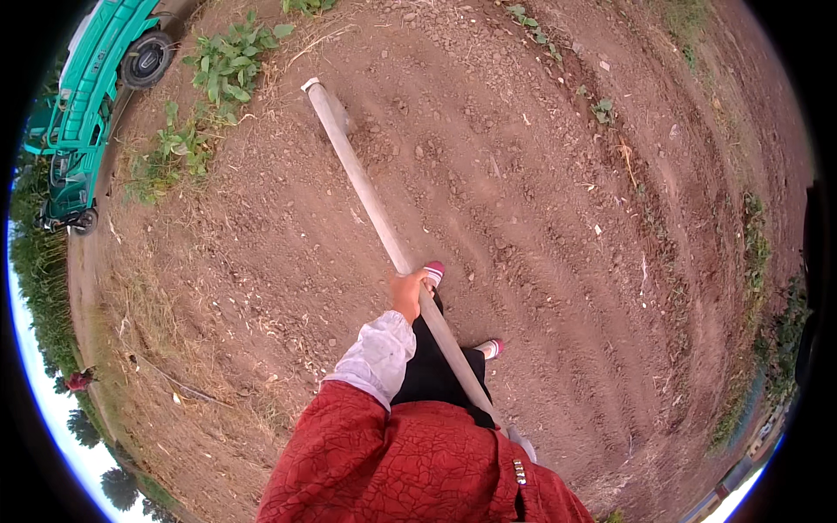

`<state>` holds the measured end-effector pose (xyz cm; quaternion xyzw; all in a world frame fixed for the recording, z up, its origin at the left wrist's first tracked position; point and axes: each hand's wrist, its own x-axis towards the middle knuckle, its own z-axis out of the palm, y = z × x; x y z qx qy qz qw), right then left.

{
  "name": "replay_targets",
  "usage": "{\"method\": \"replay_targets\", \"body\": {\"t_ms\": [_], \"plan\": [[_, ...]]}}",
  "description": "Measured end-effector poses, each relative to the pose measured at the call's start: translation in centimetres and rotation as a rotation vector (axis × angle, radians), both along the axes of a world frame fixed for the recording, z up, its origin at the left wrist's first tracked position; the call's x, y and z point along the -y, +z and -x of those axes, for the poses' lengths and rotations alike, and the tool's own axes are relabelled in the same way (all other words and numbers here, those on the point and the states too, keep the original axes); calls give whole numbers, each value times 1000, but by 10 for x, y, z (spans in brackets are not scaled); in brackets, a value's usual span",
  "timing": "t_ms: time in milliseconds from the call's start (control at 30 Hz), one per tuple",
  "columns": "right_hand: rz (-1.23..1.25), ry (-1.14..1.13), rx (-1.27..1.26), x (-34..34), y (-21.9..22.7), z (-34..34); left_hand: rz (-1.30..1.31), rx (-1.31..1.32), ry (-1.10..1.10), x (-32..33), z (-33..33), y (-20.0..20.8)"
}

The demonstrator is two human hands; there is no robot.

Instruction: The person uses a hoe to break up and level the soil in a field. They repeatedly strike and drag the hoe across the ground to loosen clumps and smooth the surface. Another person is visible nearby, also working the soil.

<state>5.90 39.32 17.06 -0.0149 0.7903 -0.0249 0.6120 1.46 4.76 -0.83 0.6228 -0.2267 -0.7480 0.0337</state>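
Observation:
A hoe [366, 196] with a long pale wooden handle runs slantwise from the far left of centre down to my waist. Its head [348, 120] sits at the far end by the soil, mostly hidden under the handle. My left hand [408, 294] is closed round the middle of the handle, above my feet. Beside my right hip, near the handle's near end, a pale sleeve cuff [523, 444] shows, but my right hand is hidden. A dark patch lies by the handle there; I cannot make out what it is.
Loose brown soil [540, 235] with shallow furrows surrounds my pink-and-white shoes [434, 274]. Leafy plants [231, 65] grow at the far left, near a green three-wheeled vehicle [91, 100]. Small plants [603, 110] line a row on the right. Another person [80, 380] is distant at the left.

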Motion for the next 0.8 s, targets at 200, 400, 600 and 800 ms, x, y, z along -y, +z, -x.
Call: {"method": "replay_targets", "body": {"t_ms": [200, 400, 600, 800], "plan": [[-96, 42, -38, -14, 18, -1, -141, -96, 70, -15, -26, -2], [147, 62, -151, 10, -7, 15, 9, -55, 125, 29, -6, 31], [276, 115, -200, 50, -60, 25, 154, -132, 131, 95, 16, 23], [77, 84, -32, 7, -52, 8, 29, -48, 79, 42, 15, -26]]}}
